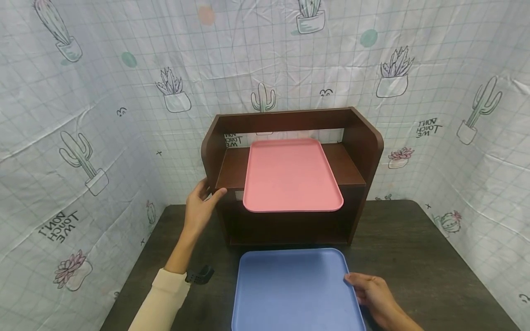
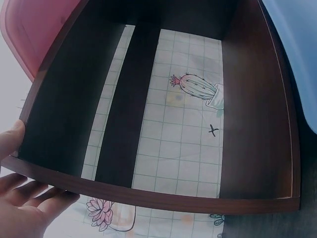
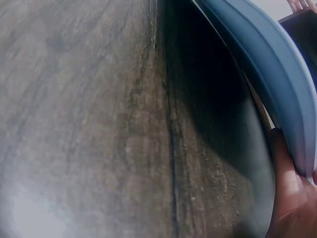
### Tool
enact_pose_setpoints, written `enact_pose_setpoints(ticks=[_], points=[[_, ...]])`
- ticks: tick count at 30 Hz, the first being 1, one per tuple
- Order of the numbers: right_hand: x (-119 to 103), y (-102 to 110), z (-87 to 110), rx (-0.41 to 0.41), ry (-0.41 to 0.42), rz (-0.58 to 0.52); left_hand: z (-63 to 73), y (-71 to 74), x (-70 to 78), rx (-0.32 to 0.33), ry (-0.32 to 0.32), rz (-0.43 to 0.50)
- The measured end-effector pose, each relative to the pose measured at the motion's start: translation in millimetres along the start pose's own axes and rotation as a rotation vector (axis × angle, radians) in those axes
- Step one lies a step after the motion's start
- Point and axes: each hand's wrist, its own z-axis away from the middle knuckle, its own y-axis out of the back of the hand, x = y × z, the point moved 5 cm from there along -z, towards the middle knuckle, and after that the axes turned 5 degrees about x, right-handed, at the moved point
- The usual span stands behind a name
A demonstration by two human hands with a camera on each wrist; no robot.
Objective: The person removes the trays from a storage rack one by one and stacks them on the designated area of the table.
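Observation:
A dark brown two-tier wooden shelf (image 1: 285, 227) stands on the table. My left hand (image 1: 199, 204) grips its left side panel, thumb over the front edge and fingers on the outer face, as the left wrist view (image 2: 34, 206) also shows. A pink tray (image 1: 293, 177) lies on the upper tier, its front end jutting past the shelf's edge. In front of the shelf is a blue tray (image 1: 296, 289), whose right rim my right hand (image 1: 374, 294) pinches between thumb and fingers. The right wrist view shows this blue tray (image 3: 277, 64) edge-on, with a shadow under it.
The dark wood-grain table (image 1: 418, 257) extends to both sides of the shelf. A white gridded cloth (image 1: 290, 59) with cactus prints hangs behind and along both sides. On the left wrist sits a black strap (image 1: 200, 275). The shelf's lower compartment is open at the front.

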Motion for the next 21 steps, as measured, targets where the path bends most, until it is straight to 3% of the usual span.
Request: enact_pose_setpoints(ticks=[3,6,10,15,21], points=[[0.7,-1.8,-0.1,0.018,0.008,0.007,0.3,0.3,-0.3,0.001,0.003,-0.006],[-2.5,-4.9,-0.4,0.095,0.023,0.069,0.9,0.9,-0.1,0.001,0.008,-0.009],[-12.7,-8.0,-1.0,0.207,0.074,0.289,0.7,0.9,0.1,0.005,0.013,-0.006],[-24.3,-9.4,0.1,0.261,0.182,0.642,-0.7,0.3,-1.8,0.007,0.013,0.0],[-26.9,-8.2,0.0,0.281,0.264,0.78,0.2,0.1,-2.4,0.004,0.01,-0.001]])
